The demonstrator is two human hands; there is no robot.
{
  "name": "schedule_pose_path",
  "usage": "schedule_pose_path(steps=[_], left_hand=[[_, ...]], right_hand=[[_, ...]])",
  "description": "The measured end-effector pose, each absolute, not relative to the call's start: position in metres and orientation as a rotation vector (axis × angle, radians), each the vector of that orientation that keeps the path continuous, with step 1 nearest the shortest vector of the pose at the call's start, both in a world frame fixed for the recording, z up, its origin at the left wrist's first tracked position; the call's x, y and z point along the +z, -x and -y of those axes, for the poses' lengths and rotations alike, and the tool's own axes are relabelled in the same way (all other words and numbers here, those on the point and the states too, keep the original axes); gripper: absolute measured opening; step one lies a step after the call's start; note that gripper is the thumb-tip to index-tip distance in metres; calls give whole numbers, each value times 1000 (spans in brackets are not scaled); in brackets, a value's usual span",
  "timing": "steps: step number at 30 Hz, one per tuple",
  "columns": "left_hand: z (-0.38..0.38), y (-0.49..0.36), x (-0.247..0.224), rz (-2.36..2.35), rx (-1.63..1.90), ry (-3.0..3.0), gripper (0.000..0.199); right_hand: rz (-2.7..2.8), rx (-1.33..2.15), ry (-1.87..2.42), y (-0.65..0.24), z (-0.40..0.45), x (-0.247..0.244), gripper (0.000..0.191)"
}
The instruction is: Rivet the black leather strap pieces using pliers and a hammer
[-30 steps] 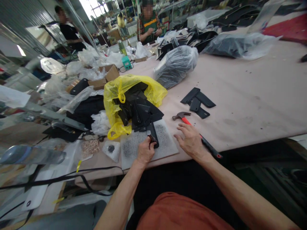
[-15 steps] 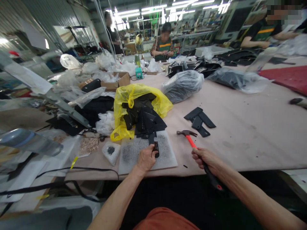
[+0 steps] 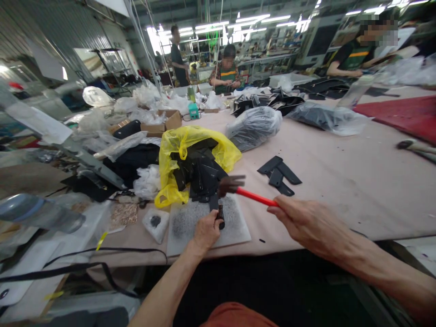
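My left hand [image 3: 207, 230] is closed around a dark cylindrical punch [image 3: 221, 218], standing upright over the white board [image 3: 240, 231]. A black strip piece [image 3: 213, 202] lies under the fingertips beside it. In my right hand [image 3: 301, 222] is a claw hammer [image 3: 256, 196] with a red shaft. Its blurred head is just above the punch's top; whether they touch I cannot tell. Behind the board, a yellow plastic bag [image 3: 165, 175] lies open with many black flat pieces [image 3: 204, 177] spilling from it. More black pieces [image 3: 279, 175] lie crossed on the table to the right.
Left of the board is a white block [image 3: 156, 225] with a dark spot, near a bag of small metal parts [image 3: 124, 214]. A bagged grey bundle [image 3: 254, 127] and a red sheet [image 3: 402, 116] lie farther back. Co-workers sit across the table.
My right hand has lifted the hammer and swung its head left, from beside the board to over the punch. My left hand keeps the punch in place. The view has shifted slightly.
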State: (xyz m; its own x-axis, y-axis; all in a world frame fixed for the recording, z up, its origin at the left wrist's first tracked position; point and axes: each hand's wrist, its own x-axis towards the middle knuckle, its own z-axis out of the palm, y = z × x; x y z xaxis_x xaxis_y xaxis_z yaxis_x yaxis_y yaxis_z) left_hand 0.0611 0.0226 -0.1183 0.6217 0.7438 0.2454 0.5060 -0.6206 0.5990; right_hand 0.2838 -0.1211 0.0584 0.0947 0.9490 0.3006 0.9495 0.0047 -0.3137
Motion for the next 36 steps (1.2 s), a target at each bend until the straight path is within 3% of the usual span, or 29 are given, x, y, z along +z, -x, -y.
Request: schedule_pose_path(steps=[4,10,15,17,21,25,29,33,36], left_hand=[[-23,-61,-119,-1016,614,-2373,11],[-24,-61,-118,-976,667,-2377,11],[-22,-62,-115,-1008,609,-2359,13],[-22,-62,-115,-995,599,-2361,12],[-23,-61,-116,-982,648,-2359,11],[-22,-61,-115,-1013,603,-2365,12],[-22,-59,-112,-1024,518,-2341,10],[-26,-56,-116,-1004,540,-2294,10],[-29,-55,-122,-976,601,-2260,12]], right_hand=[[1410,-96,1823,-276,121,65,29],[1881,116,1900,-278,123,61,31],[1151,-55,1716,-271,117,77,30],[1263,17,1750,-268,118,70,32],[1821,266,2054,-283,125,48,33],[1544,331,2185,-313,128,11,35],[1282,600,2365,-335,129,-55,39],[1276,451,2606,-334,127,-101,31],[1434,192,2454,-309,114,-105,35]])
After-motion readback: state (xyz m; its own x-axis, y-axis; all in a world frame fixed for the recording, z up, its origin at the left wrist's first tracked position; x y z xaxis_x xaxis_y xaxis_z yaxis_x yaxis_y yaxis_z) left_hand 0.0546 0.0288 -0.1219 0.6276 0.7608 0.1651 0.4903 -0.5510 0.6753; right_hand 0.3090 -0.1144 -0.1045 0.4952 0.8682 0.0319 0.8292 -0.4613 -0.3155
